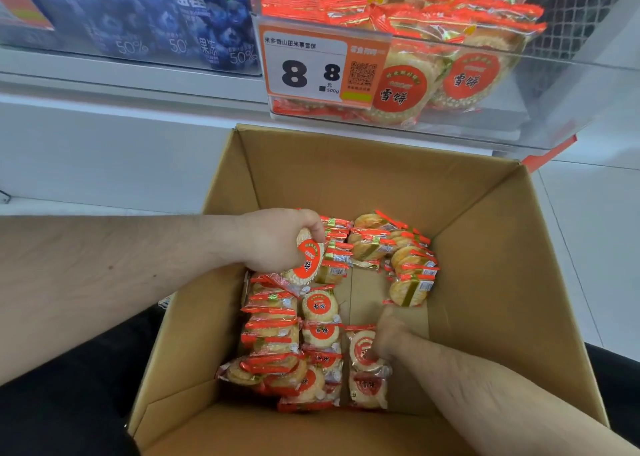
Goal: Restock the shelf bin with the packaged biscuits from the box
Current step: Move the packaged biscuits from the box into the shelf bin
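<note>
An open cardboard box stands below the shelf, holding several red-and-clear biscuit packs along its left side and back. My left hand is inside the box near its left wall, shut on a biscuit pack with a round red label. My right hand reaches low into the box, fingers closed on another biscuit pack lying on the bottom. Above, the clear shelf bin is piled with the same packs.
An orange price tag hangs on the bin's front. Blue blueberry-printed packages fill the bin to the left. A white shelf edge runs across above the box. Bare cardboard floor shows mid-box. White floor tiles lie to the right.
</note>
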The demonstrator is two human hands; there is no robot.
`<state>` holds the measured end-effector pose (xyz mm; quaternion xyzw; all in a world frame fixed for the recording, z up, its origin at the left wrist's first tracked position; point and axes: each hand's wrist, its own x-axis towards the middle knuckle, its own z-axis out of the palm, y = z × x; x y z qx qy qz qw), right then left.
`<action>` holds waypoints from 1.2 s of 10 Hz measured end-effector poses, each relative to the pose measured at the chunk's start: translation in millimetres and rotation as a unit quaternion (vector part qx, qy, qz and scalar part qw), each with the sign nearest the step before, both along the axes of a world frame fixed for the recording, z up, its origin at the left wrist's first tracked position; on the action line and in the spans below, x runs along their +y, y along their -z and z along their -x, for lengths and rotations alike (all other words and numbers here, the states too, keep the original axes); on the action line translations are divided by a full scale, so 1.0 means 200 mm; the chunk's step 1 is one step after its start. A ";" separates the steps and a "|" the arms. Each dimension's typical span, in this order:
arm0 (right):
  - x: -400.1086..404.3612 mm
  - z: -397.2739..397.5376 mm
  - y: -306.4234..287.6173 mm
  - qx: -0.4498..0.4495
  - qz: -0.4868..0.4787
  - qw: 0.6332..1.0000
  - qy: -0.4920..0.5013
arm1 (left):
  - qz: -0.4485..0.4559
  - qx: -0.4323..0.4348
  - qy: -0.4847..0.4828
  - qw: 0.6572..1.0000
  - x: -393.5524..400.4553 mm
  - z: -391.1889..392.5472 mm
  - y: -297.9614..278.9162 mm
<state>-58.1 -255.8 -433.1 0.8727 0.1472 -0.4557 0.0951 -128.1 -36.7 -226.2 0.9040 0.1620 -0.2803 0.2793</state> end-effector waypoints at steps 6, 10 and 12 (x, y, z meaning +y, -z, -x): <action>-0.11 -0.24 -1.25 0.249 -0.538 0.752 0.287 | 0.231 -0.170 -0.105 0.952 -0.06 0.07 -0.34; 0.03 -0.05 -1.50 0.103 -0.579 0.776 0.229 | 0.387 -0.203 -0.139 0.889 -0.12 0.07 -0.48; 0.06 -0.03 -1.66 -0.016 -0.602 0.778 0.178 | 0.294 -0.269 -0.089 0.913 -0.12 0.06 -0.61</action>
